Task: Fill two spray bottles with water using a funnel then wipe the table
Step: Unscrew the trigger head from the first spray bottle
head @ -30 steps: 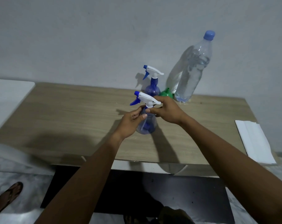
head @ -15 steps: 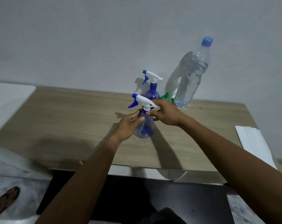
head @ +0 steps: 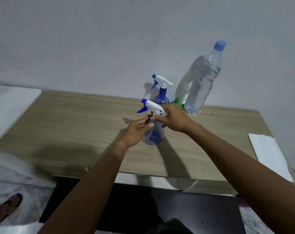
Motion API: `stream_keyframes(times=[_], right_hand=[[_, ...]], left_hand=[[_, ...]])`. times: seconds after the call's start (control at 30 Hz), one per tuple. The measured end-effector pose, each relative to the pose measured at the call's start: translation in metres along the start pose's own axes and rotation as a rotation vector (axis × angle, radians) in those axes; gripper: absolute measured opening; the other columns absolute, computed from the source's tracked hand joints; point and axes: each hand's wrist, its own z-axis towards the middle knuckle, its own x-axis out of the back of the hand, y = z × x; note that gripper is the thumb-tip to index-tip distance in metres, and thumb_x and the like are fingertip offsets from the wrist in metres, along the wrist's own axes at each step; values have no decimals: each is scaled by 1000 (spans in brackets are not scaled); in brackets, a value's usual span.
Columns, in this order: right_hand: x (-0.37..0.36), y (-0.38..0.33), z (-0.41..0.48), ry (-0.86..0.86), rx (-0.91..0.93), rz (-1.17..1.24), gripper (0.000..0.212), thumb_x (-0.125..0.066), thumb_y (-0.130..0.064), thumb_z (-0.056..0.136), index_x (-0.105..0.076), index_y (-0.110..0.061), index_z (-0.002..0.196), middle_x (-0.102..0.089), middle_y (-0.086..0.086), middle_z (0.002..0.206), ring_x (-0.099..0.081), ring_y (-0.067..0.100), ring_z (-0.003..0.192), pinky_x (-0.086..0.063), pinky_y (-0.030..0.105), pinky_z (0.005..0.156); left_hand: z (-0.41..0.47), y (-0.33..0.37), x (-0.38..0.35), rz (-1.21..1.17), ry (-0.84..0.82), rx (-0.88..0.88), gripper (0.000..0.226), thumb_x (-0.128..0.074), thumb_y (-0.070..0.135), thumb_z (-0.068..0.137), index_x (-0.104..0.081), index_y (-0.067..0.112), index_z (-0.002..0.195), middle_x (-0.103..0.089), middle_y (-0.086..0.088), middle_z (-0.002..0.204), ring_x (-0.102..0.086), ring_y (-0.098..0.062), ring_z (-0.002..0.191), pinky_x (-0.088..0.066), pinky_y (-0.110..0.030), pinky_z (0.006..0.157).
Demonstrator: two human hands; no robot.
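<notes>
A blue see-through spray bottle (head: 154,135) stands on the wooden table (head: 79,122). My left hand (head: 136,130) grips its body and neck from the left. My right hand (head: 173,118) holds the collar under its white and blue spray head (head: 151,106). A second blue spray bottle (head: 161,93) with its head on stands behind, near the wall. A green funnel (head: 176,102) peeks out behind my right hand. A tall clear water bottle (head: 202,78) with a blue cap stands at the back right.
A white folded cloth (head: 270,152) lies on the table's right end. A white surface (head: 10,105) adjoins the table on the left. A sandalled foot (head: 6,208) is on the floor at lower left.
My hands stay on the near spray bottle, the fingers of both shifting slightly around its neck. The camera view has tilted a little.
</notes>
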Motion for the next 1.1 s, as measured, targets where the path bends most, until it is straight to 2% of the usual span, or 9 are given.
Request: stream_keyframes(times=[0.23,0.43,0.6,0.67,0.77,0.8,0.87,0.97,1.1], right_hand=[[9,-1,-3,-115,-10,1,26,-70,-20,96,-67,-8,119,-71,14,107,-73,21,87,-64,34,72],[15,-3,-2,-210,-32,18,29,-66,-18,98,-62,-10,126,-66,12,117,-68,25,103,-64,37,79],[7,-9,-7,-43,-36,-49,27,-75,-35,91,-71,-12,104,-72,9,92,-71,23,81,-61,43,74],[1,-13,-8,35,-5,-121,35,-78,-44,86,-69,-13,101,-71,4,88,-66,23,79,-55,36,70],[-1,-13,-8,87,41,-117,30,-80,-36,86,-59,-23,103,-60,-6,84,-56,18,75,-44,22,62],[0,-11,-9,77,43,-90,30,-81,-33,86,-58,-23,103,-59,-6,85,-56,17,75,-47,24,63],[1,-5,-9,45,17,-14,32,-81,-28,85,-64,-17,109,-66,-2,93,-62,16,81,-59,37,73],[3,-1,-11,7,-13,15,36,-79,-22,88,-68,-18,122,-71,1,104,-69,20,92,-61,47,81],[8,0,-13,-60,-26,59,27,-72,-16,93,-70,-20,119,-72,3,108,-69,25,99,-61,48,85]], left_hand=[[-1,0,0,-13,7,25,51,-58,13,99,-44,13,148,-61,2,136,-58,-5,123,-46,-9,94],[-2,0,0,12,4,20,50,-59,19,99,-46,18,147,-62,8,132,-56,-7,126,-42,-24,107],[-2,-1,-1,6,14,-4,45,-57,6,99,-51,8,143,-62,-1,135,-58,-8,124,-44,-23,107],[-2,-2,-2,17,19,-31,44,-56,3,98,-52,4,142,-61,-3,137,-57,-7,125,-44,-21,106],[-1,-2,-1,-2,14,-12,45,-58,8,98,-51,9,143,-61,0,137,-57,-9,126,-44,-25,109],[-1,-1,-1,-3,11,-4,47,-58,11,99,-50,11,144,-61,2,136,-57,-9,126,-45,-25,109],[-1,0,-2,-9,11,-5,48,-59,12,99,-48,13,145,-62,2,134,-58,-9,124,-47,-20,104],[-2,0,-3,-27,35,-18,48,-58,9,98,-47,9,145,-61,2,132,-57,-9,123,-48,-11,93],[-3,1,-2,-43,9,6,51,-59,13,99,-44,12,147,-61,4,134,-58,-7,123,-45,-23,106]])
